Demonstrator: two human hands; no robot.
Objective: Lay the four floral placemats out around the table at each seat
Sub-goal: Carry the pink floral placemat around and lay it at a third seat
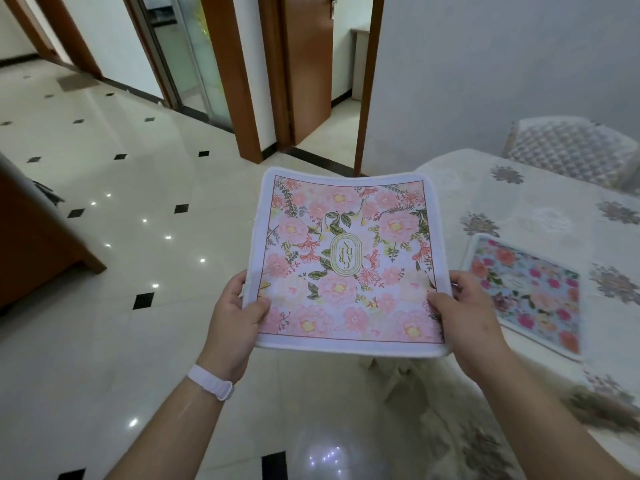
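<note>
I see the left hand (232, 327) and the right hand (464, 317) gripping the pink floral placemat with a white border (346, 261) by its near corners, fingers clamped on it, holding it flat in the air above the glossy tiled floor (121, 237). To the right, a brighter multicoloured floral placemat (530, 292) lies on the surface, draped in a cream patterned tablecloth (540, 202).

held placemat (349, 261): pale pink peonies, green leaves, thin red-brown frame line, white border, gold oval emblem in the middle. second placemat (530, 292) on the table – light blue ground, hot pink, orange and coral flowers, white edge. tablecloth (540, 199): cream with grey-mauve floral medallions. chair cover (568, 150) – white-grey scale pattern. floor (104, 271): glossy cream tiles, small black diamond insets. wristband (211, 381) white.
</note>
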